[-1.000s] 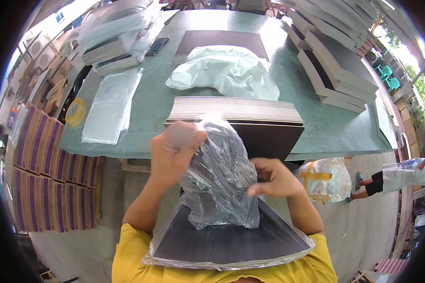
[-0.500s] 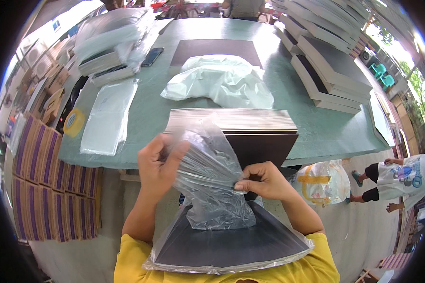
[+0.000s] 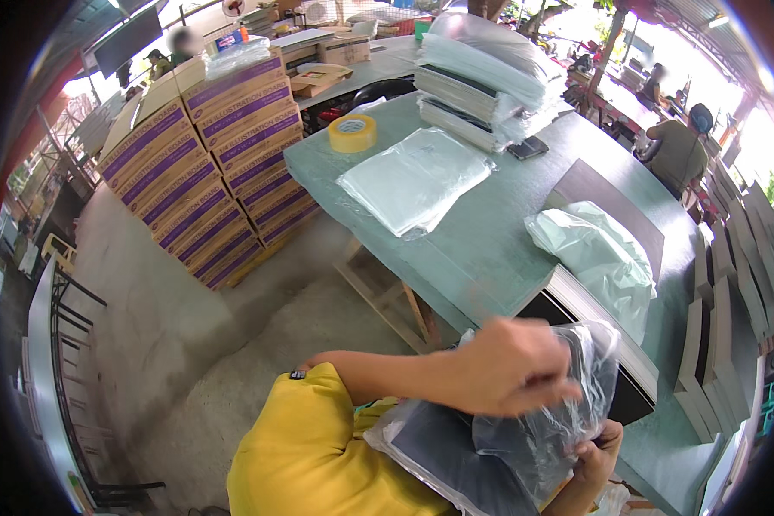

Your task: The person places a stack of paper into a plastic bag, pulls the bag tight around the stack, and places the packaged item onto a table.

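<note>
A clear plastic bag (image 3: 595, 365), crumpled at its far part, lies over my lap with black board (image 3: 451, 447) inside it. My right hand (image 3: 599, 449) pinches the edge of the plastic on the right side. Above the bag hovers my left hand (image 3: 516, 365), bent at the wrist; its fingers are smeared by motion, so whether they touch the film does not show. Just beyond both hands, a stack of boards (image 3: 617, 335) with pale edges and a black face rests at the table's near edge, partly hidden by the bag.
The green table (image 3: 387, 202) holds flat clear bags (image 3: 417, 181), yellow tape (image 3: 352, 133), a phone (image 3: 527, 148), a white plastic bag (image 3: 598, 249) and wrapped board stacks (image 3: 482, 86). Cartons (image 3: 206, 172) are piled at left, more boards (image 3: 714, 361) at right. A person (image 3: 679, 146) sits beyond.
The view has swung left, bringing the cartons into the middle left. My left hand has left its grip on the plastic and moved across the bag; my right hand still pinches it.
</note>
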`<state>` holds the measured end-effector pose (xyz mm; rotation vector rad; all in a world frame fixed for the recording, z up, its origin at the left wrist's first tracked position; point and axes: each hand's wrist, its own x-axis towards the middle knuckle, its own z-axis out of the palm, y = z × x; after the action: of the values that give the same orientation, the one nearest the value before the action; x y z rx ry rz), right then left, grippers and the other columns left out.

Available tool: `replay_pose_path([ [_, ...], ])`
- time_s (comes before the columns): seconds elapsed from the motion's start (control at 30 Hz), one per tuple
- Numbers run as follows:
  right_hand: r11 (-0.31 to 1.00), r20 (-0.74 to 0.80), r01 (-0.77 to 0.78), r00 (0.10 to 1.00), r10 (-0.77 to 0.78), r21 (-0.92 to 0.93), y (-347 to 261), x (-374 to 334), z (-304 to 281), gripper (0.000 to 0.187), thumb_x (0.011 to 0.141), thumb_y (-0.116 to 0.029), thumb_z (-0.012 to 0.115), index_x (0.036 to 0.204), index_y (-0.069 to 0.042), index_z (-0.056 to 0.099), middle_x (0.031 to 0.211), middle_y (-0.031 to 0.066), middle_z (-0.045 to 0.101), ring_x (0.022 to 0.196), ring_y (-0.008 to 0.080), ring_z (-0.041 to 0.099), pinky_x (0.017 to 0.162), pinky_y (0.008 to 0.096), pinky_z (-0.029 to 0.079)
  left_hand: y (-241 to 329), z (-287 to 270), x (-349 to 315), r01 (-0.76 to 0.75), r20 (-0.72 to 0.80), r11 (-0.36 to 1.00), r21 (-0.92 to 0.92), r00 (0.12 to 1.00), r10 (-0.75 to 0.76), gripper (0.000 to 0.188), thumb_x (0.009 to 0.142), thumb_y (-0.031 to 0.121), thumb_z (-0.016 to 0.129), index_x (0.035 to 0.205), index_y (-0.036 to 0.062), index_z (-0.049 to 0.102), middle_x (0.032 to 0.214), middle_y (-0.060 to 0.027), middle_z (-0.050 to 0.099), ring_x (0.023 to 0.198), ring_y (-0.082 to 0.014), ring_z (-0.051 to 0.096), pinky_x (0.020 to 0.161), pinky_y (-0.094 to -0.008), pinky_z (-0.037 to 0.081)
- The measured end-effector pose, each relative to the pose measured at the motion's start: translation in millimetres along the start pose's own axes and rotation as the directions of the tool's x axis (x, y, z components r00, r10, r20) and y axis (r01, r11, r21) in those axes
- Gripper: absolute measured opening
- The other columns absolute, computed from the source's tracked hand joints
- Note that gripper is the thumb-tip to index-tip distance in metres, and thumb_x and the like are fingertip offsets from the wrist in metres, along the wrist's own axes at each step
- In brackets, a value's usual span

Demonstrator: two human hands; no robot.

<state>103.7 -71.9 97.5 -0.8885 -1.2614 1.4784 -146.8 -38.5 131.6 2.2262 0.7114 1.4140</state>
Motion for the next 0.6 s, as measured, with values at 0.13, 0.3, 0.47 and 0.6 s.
replay_pose_path([
  [0.13, 0.996, -0.233, 0.085, 0.969, -0.084, -0.004, 8, 2, 30, 0.028, 0.065, -0.018, 0.07, 0.075, 0.003, 0.053, 0.066, 0.0069, 0.058, 0.055, 0.0106, 0.052, 0.052, 0.0238, 0.043, 4, 41, -6, 0.124, 0.314, 0.983, -0.133, 0.946, -0.077, 0.027, 0.076, 0.027, 0.061, 0.07, 0.003, 0.052, 0.065, -0.0108, 0.052, 0.058, -0.0267, 0.052, 0.051, -0.0345, 0.041],
  [0.3, 0.974, -0.226, 0.184, 0.962, -0.152, 0.131, 25, 1, 2, 0.033, 0.074, -0.029, 0.065, 0.081, -0.002, 0.049, 0.073, 0.0092, 0.057, 0.058, 0.0138, 0.053, 0.05, 0.0247, 0.045, -5, 50, -4, 0.233, 0.273, 0.918, -0.321, 0.951, -0.146, 0.02, 0.074, 0.022, 0.06, 0.071, 0.0033, 0.053, 0.064, -0.0112, 0.052, 0.059, -0.0276, 0.053, 0.053, -0.0341, 0.042],
  [0.47, 0.903, -0.242, 0.182, 0.966, -0.09, 0.389, 11, -19, -27, 0.03, 0.078, -0.028, 0.06, 0.086, -0.001, 0.048, 0.072, 0.0136, 0.056, 0.056, 0.019, 0.054, 0.048, 0.0291, 0.047, -54, -22, -18, 0.597, 0.037, 0.795, -0.107, 0.802, -0.597, 0.012, 0.072, 0.011, 0.059, 0.066, 0.0037, 0.052, 0.057, -0.0008, 0.047, 0.056, -0.0066, 0.046, 0.049, -0.0249, 0.038],
  [0.6, 0.986, -0.086, 0.157, 0.983, -0.162, -0.06, 16, -14, -29, 0.027, 0.078, -0.028, 0.059, 0.079, -0.002, 0.052, 0.067, 0.0094, 0.052, 0.051, 0.0156, 0.047, 0.047, 0.0267, 0.041, -57, -57, -24, 0.564, -0.573, 0.826, 0.021, 0.683, -0.452, 0.007, 0.073, 0.006, 0.058, 0.076, 0.0032, 0.052, 0.065, -0.0011, 0.052, 0.058, -0.0081, 0.047, 0.052, -0.0215, 0.039],
])
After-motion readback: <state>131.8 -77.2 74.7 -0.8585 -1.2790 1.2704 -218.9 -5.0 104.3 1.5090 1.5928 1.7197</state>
